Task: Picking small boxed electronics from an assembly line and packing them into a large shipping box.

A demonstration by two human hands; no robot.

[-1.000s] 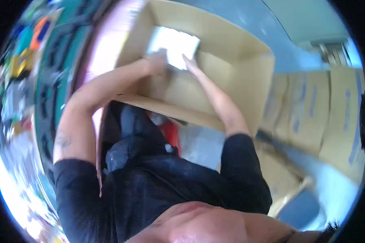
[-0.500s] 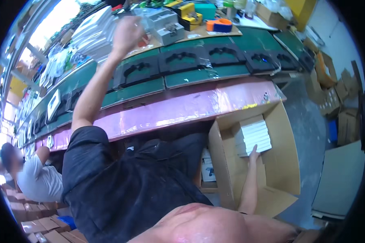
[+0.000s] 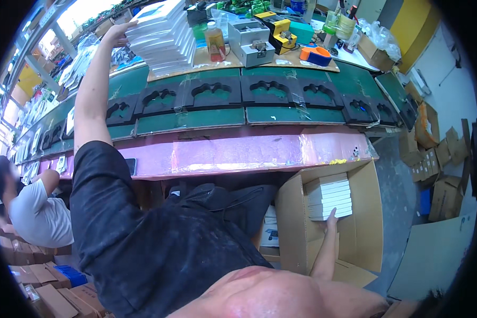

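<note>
At upper left our left hand (image 3: 117, 33) lies fingers-spread on stacked white boxes (image 3: 161, 34) on the desk (image 3: 206, 119), right hand (image 3: 331, 216), fingers straight, touching boxed ones (image 3: 329, 196) lower right; stiff, light, best gripped by their edges.

White boxes (image 3: 329, 199) fill the carton's (image 3: 367, 222) far end; near half open.

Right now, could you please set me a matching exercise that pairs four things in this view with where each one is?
Things:
1. left hand
2. right hand
3. orange-liquid bottle
4. person in a white shirt

Places:
A. on the wooden board beside the tall stack
B. seated at the far left
C. on the tall stack of white boxes on the bench
D. against the white boxes inside the open carton

Pairs: 1-C, 2-D, 3-A, 4-B
</note>
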